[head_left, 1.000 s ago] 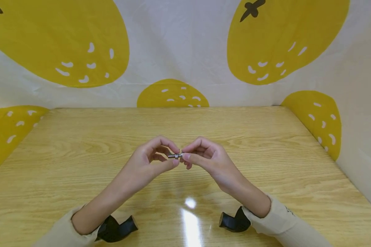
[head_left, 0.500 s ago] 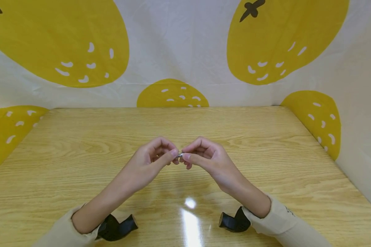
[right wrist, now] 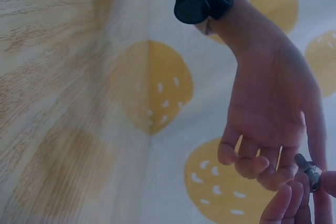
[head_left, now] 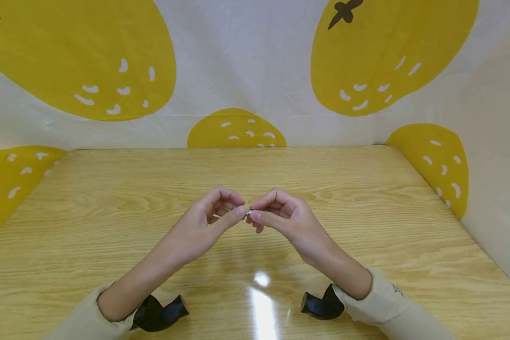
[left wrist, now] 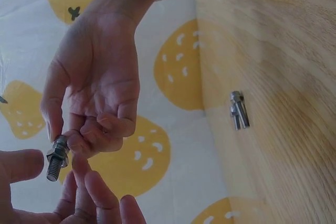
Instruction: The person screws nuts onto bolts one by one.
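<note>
A small silver bolt [head_left: 248,214], with a hex nut [left wrist: 58,155] on its shank, is held above the table between my two hands. My right hand [head_left: 286,213] pinches one end of it between thumb and fingers. The threaded end [left wrist: 53,170] points toward my left palm. My left hand [head_left: 204,225] is around the nut, thumb on one side and fingers on the other. In the left wrist view, a narrow gap shows between the left thumb [left wrist: 25,165] and the nut. Part of the bolt [right wrist: 302,162] is covered by right fingers in the right wrist view.
Small bolt-like metal parts [left wrist: 239,110] lie on the wooden table in the left wrist view. A white cloth [head_left: 246,66] with yellow fruit shapes stands behind the table [head_left: 131,189]. Black camera mounts [head_left: 159,314] are strapped at both wrists.
The left thumb has swung up from below the nut across it, and the left index finger has since lifted slightly away from the thumb. The right hand keeps its place on the bolt.
</note>
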Motion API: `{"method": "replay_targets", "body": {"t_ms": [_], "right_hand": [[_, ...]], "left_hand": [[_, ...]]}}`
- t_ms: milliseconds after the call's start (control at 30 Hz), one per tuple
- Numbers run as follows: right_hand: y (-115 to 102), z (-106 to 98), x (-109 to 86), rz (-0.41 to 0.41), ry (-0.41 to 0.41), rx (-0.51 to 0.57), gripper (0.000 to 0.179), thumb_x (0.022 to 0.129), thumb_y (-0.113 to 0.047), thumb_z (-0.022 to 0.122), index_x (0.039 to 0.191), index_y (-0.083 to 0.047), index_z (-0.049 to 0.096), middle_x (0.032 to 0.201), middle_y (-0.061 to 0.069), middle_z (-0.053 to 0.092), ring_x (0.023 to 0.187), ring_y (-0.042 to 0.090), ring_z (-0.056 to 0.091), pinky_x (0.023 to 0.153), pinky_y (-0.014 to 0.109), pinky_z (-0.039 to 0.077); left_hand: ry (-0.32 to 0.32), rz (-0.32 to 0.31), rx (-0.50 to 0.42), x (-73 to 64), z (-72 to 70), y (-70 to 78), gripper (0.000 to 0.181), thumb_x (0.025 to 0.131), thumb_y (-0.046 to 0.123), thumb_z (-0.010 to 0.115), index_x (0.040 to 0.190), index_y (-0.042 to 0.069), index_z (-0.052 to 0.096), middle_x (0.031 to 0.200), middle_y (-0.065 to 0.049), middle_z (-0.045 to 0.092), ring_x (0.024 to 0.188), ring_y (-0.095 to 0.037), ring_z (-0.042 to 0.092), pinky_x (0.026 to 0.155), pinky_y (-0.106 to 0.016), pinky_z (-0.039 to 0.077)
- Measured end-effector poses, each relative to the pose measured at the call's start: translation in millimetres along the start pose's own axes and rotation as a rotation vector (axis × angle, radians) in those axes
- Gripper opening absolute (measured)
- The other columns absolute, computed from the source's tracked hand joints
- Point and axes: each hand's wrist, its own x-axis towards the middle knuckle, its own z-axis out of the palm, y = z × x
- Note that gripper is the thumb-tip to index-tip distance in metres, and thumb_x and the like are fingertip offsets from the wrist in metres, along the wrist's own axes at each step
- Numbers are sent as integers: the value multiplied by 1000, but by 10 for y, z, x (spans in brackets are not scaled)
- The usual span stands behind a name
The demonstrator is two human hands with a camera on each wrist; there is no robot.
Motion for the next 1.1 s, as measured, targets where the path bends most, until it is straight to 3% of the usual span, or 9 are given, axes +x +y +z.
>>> {"method": "replay_targets", "body": {"t_ms": [167,333,567,667,833,967,1100], "right_hand": [[-2,-1,2,-1,1,-11,19,89,-10,61,102,3,56,97,2,64,77,14,60,80,34,52],[1,-4,-2,1,-1,-1,17,89,-9,60,101,1,57,95,2,64,76,14,60,82,34,52],[-13,6,-10,11,4,21,13,89,-9,61,99,-2,58,95,0,65,76,14,60,80,34,52],[-23,9,-12,12,4,18,12,89,-8,60,99,-3,58,95,1,65,76,14,60,80,34,52],[-28,9,-15,9,9,-4,14,89,-8,59,100,0,57,96,5,64,76,14,60,81,35,52],[-16,9,-18,6,5,-5,16,89,-8,60,101,2,56,95,2,63,76,14,60,80,34,52],[3,5,-21,-4,-8,7,18,89,-8,60,102,4,55,95,1,64,76,14,60,79,33,52]], "left_hand": [[-26,13,-32,8,-2,1,27,98,28,49,107,3,54,94,-10,62,87,-19,58,82,-35,48],[-11,40,-23,5,5,-3,21,94,24,56,106,6,55,101,-8,60,88,-19,58,78,-34,47],[23,102,-34,-8,18,1,22,89,15,63,107,7,54,108,-8,57,94,-20,56,87,-39,45],[39,90,2,-17,16,11,24,92,21,59,110,7,53,107,-8,56,91,-19,54,83,-36,45],[-6,40,15,-12,13,16,26,98,29,48,107,5,52,92,-9,59,84,-20,55,73,-31,46],[-20,23,17,-19,16,23,23,98,27,48,104,4,52,84,-8,61,81,-20,55,68,-30,44],[-13,46,14,-27,19,25,22,96,24,52,105,5,53,93,-8,64,86,-18,59,74,-32,46]]}}
